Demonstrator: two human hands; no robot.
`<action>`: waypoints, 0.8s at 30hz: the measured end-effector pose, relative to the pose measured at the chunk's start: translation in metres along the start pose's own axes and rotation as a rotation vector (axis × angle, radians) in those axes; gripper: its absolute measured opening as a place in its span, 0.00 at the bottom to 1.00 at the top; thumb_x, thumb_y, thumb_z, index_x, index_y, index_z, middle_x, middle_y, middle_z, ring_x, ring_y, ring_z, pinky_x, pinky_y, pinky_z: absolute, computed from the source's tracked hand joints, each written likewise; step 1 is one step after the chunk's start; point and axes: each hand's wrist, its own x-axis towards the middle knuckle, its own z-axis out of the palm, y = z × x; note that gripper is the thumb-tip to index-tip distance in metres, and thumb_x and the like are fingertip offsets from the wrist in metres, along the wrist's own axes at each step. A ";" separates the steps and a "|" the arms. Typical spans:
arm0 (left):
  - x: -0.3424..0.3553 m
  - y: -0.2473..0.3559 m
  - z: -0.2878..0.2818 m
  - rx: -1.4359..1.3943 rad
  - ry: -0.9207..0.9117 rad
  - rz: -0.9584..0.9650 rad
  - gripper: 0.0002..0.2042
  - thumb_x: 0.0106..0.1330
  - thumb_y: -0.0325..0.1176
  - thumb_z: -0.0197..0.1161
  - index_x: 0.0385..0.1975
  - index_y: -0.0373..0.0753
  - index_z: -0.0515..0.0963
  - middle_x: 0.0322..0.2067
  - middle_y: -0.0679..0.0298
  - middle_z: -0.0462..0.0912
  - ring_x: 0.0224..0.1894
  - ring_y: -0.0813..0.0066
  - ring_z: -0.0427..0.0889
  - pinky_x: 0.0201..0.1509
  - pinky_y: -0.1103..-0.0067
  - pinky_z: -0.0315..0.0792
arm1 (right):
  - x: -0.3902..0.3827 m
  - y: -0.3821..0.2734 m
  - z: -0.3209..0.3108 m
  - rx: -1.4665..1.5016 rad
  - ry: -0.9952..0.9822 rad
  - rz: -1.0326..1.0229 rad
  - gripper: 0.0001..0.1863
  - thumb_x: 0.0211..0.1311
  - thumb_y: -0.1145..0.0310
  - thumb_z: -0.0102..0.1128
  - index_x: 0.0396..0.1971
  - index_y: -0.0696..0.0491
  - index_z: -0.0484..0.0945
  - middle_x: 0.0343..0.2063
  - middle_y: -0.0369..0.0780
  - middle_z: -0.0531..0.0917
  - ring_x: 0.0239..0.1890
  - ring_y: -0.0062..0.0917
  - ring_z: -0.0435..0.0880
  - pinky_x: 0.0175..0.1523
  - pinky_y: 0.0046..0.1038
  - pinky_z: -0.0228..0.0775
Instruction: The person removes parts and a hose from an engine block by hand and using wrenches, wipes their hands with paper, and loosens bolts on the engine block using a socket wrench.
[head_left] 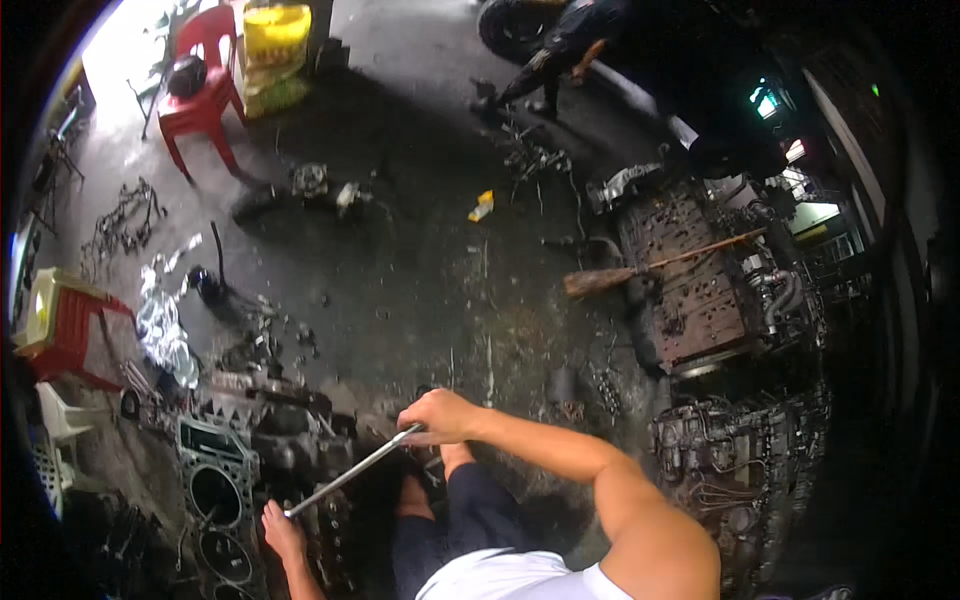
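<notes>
A long silver bar wrench slants between my two hands above the side of an engine block. My right hand is closed around its upper right end, the arm stretched out to it. At the lower left end, my left hand has its fingers closed about the wrench's head, beside the block. What the head sits on is hidden. The block lies at my left with large round cylinder bores facing up.
Another engine stands at right, a broom across its top; a second engine is nearer. Loose parts litter the floor. Stacked chairs stand left; a red chair and yellow sacks farther off. Another person is at the back.
</notes>
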 end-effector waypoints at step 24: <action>0.012 0.026 0.007 -0.032 0.202 0.050 0.27 0.61 0.49 0.50 0.60 0.46 0.65 0.60 0.50 0.62 0.62 0.50 0.59 0.57 0.53 0.56 | -0.022 0.032 0.063 0.200 0.762 0.285 0.20 0.56 0.56 0.58 0.15 0.57 0.70 0.11 0.46 0.72 0.15 0.41 0.69 0.23 0.36 0.60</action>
